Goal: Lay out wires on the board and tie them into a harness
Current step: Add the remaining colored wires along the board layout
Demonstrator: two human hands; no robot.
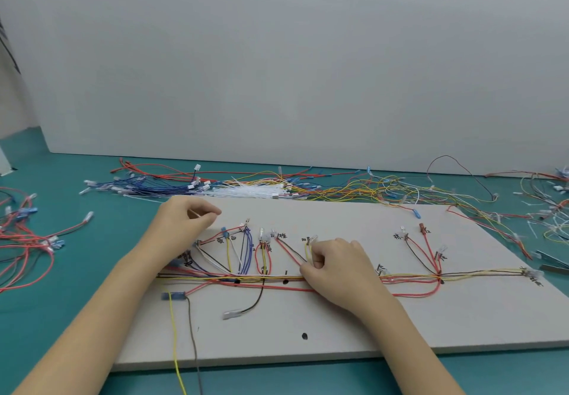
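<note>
A white board [354,327] lies on the teal table with red, yellow, blue, white and brown wires [271,278] laid across it in one long run, with branches fanning up to hand-written labels. My right hand [334,266] rests on the middle of the run, and its fingers pinch the yellow and red wires where a branch leaves the run. Near the board's upper left corner my left hand [184,220] pinches a thin pale strip, which looks like a cable tie [194,213], between thumb and fingers.
Loose wires and a bunch of white cable ties [249,190] lie along the board's far edge. More wires [24,240] lie on the table at the left and the right. A yellow and a brown wire [184,342] hang over the near edge. A grey wall stands behind.
</note>
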